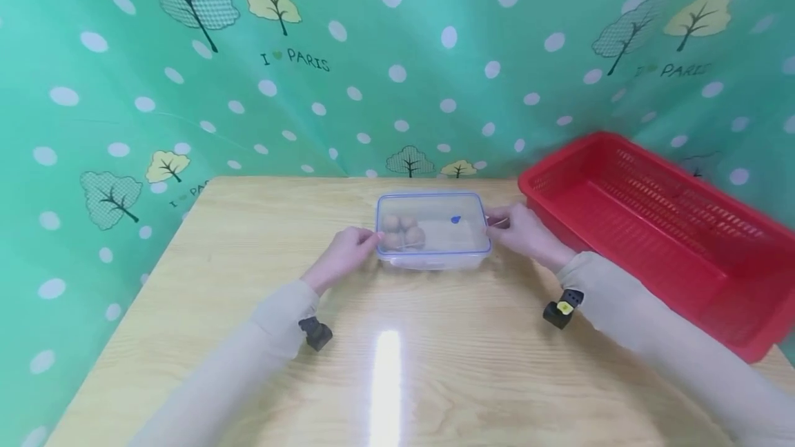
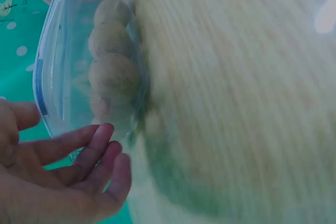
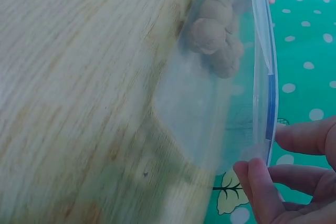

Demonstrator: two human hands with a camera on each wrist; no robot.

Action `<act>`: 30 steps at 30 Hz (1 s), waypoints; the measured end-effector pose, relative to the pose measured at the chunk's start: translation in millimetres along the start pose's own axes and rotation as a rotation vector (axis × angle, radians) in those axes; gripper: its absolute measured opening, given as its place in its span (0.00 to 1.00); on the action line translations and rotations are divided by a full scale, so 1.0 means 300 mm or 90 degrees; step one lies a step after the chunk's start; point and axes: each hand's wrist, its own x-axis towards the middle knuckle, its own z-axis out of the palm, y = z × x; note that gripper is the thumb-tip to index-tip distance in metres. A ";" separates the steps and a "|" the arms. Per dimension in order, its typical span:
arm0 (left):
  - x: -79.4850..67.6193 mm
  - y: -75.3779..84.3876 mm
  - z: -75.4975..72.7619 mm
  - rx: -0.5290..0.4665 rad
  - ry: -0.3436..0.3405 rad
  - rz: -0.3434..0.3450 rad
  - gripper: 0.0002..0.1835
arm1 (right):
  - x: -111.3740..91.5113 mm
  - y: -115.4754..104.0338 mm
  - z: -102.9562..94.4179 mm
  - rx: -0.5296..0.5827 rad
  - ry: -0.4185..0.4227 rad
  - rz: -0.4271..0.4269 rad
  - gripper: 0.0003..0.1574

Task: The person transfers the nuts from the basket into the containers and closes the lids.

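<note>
A clear plastic food container (image 1: 435, 261) with a blue-rimmed lid (image 1: 428, 195) stands on the table, the lid lying on it. Through its walls several round, pale brown things (image 2: 113, 77) show, gathered at the left end; their kind I cannot tell. My left hand (image 1: 348, 254) grips the left end, thumb at the lid's edge and bent fingers lower against the end. At the opposite end my right hand (image 1: 522, 230) pinches the lid's edge and side flap between thumb and fingers, seen closely in the right wrist view.
A large red plastic basket (image 1: 658, 247) with slotted walls stands on the right, close to my right forearm. The wooden table (image 1: 279, 226) ends at a green patterned cloth (image 1: 348, 116) behind. A bright light reflection lies on the tabletop in front.
</note>
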 end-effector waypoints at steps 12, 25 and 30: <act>0.007 -0.007 -0.003 0.100 -0.021 0.017 0.21 | -0.003 0.020 0.022 0.037 0.009 -0.009 0.32; 0.120 0.058 0.035 0.232 0.082 0.198 0.34 | -0.005 0.044 0.027 0.074 0.042 -0.007 0.31; 0.176 0.044 0.022 0.213 0.051 0.232 0.35 | -0.008 0.046 0.034 0.087 0.048 -0.004 0.31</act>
